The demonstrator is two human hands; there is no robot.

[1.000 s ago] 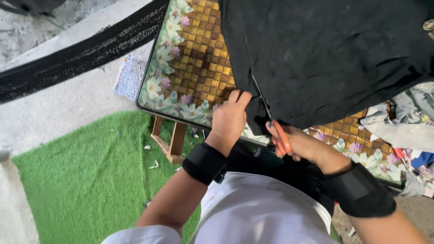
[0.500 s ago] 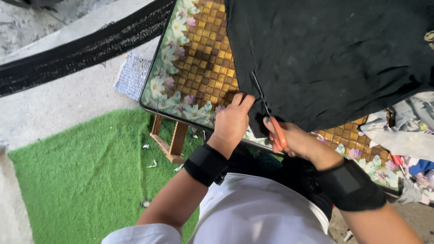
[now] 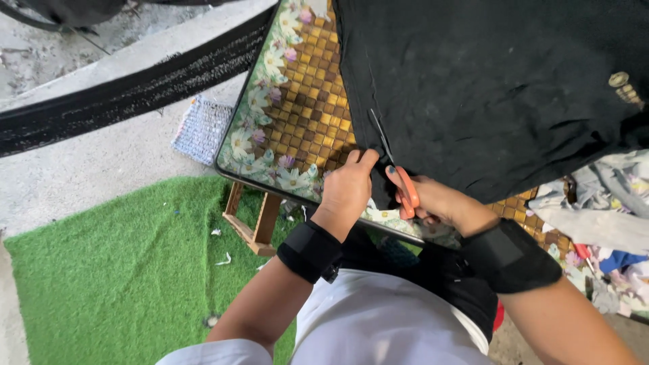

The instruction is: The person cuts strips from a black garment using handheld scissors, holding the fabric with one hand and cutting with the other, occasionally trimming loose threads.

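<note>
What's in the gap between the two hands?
In the head view, the black cloth's edge and the scissors lie between left hand and right hand.

The black cloth (image 3: 487, 88) is matt woven fabric with faint dusty marks, and it lies on a table top (image 3: 304, 101) with a glossy, gold-brown tiled pattern bordered by printed flowers. The scissors (image 3: 399, 172) at the cloth's near edge have dark metal blades and smooth orange plastic handles. Below the table, the green mat (image 3: 115, 270) is rough artificial turf, beside bare wooden legs (image 3: 253, 223) and rough grey concrete (image 3: 88, 176).
</note>
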